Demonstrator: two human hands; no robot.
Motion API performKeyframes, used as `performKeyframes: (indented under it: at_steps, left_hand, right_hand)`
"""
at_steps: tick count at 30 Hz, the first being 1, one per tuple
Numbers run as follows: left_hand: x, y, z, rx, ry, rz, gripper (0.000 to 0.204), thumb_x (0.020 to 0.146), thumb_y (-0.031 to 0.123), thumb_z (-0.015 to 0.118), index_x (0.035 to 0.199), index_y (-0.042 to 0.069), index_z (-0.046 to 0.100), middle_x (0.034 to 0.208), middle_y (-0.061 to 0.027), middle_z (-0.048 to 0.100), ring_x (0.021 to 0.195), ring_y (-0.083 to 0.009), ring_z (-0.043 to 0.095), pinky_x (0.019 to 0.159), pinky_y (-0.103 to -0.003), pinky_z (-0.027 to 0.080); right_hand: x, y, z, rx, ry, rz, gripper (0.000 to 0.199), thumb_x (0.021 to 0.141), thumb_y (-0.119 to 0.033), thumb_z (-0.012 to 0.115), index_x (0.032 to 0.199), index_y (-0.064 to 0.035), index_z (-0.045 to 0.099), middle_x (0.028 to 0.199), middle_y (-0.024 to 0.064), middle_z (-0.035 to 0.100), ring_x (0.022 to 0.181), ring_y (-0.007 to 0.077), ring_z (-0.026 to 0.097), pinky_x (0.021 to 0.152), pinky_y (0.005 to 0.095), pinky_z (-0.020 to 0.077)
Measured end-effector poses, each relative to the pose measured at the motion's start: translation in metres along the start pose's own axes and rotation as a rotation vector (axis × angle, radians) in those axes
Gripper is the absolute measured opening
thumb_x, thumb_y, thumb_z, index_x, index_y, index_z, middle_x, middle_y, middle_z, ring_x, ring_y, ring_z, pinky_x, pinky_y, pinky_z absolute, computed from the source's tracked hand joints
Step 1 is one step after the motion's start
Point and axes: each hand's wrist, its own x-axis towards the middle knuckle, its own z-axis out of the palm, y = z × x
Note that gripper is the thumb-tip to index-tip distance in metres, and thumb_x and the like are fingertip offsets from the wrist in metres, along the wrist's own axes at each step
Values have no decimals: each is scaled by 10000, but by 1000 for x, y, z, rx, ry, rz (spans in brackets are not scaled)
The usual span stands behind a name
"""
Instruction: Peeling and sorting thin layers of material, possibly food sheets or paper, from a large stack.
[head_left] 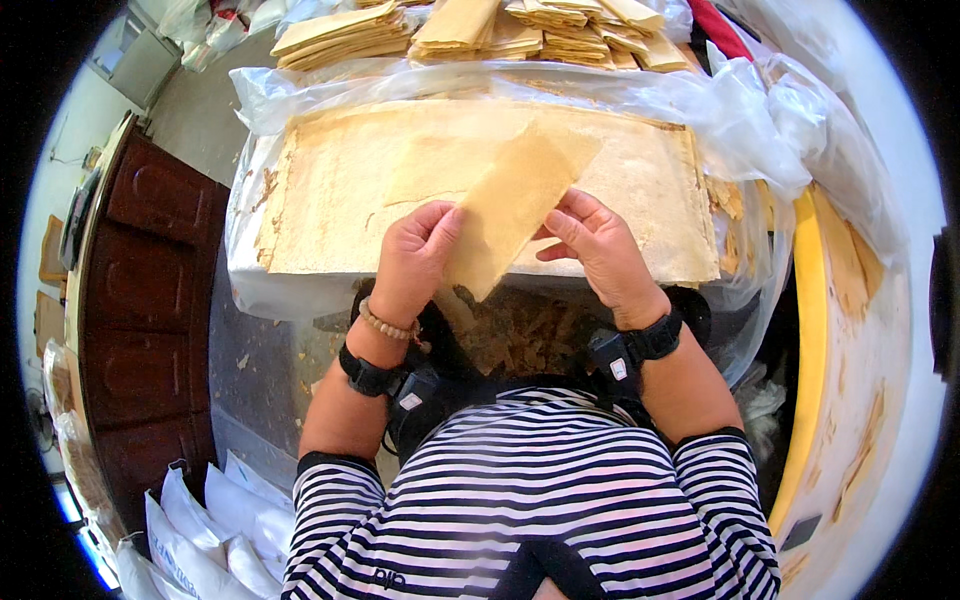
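Thin tan sheet held up between two hands

Leftmost in the frame, a dark brown wooden cabinet (150,300) is seen along the edge, with white filled bags (200,530) lying at the lower left. Toward the centre, the left hand (415,255) is closed on the left edge of a thin tan sheet (510,205), thumb on top and fingers curled behind. The sheet is held tilted, lifted just above a large flat stack of similar sheets (350,190) that is laid on clear plastic film (780,130) across the counter. To the right of centre, the right hand (595,245) is pinched on the sheet's right edge with fingertips and thumb. Folded tan sheets (460,30) are piled at the top of the frame, behind the flat stack. At the far right, a yellow-rimmed tub (810,330) is seen.
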Motion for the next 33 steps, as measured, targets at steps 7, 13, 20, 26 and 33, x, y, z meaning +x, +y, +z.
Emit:
performKeyframes:
  at_steps: [7, 13, 20, 26, 33]
  left_hand:
    - [-1, -4, 5, -154, -51, -129, 206, 975, 173, 608, 1061, -3, 668, 929, -2, 677, 796, -60, 610, 712, -209, 495]
    - [-9, -6, -2, -251, -38, -192, 254, 965, 153, 613, 1164, 1, 651, 1006, -46, 688, 896, -95, 633, 785, -233, 510]
    - [-15, -3, 12, -508, -122, -323, 280, 984, 124, 560, 1217, -21, 614, 1069, -74, 680, 925, -115, 647, 815, -240, 532]
    - [-26, 4, 36, -516, -203, -453, 330, 1003, 164, 521, 1287, 5, 577, 1037, -79, 693, 857, -99, 665, 688, -192, 530]
    - [-35, 0, 32, -191, -302, -152, 490, 1043, 381, 384, 1293, 3, 570, 1249, -116, 617, 1090, -168, 598, 866, -292, 490]
  right_hand:
    - [-1, 1, 2, 34, 107, 76, 276, 954, -286, 633, 981, -12, 645, 878, 85, 688, 707, 147, 691, 610, 239, 561]
    - [-4, -14, -6, 163, 154, 49, 420, 989, -420, 537, 1012, -12, 638, 832, 102, 677, 717, 203, 699, 589, 294, 571]
    - [-12, -5, 2, 134, 28, -57, 426, 1003, -381, 523, 1234, -24, 550, 1140, 113, 639, 1067, 213, 642, 766, 317, 581]
    - [-16, -7, -1, 184, -121, -46, 578, 988, -454, 516, 1391, -50, 426, 1299, 176, 582, 1180, 269, 599, 854, 371, 570]
    - [-21, -6, -15, 356, 293, 27, 565, 917, -480, 634, 1216, -15, 522, 1086, 170, 621, 1031, 248, 656, 737, 325, 608]
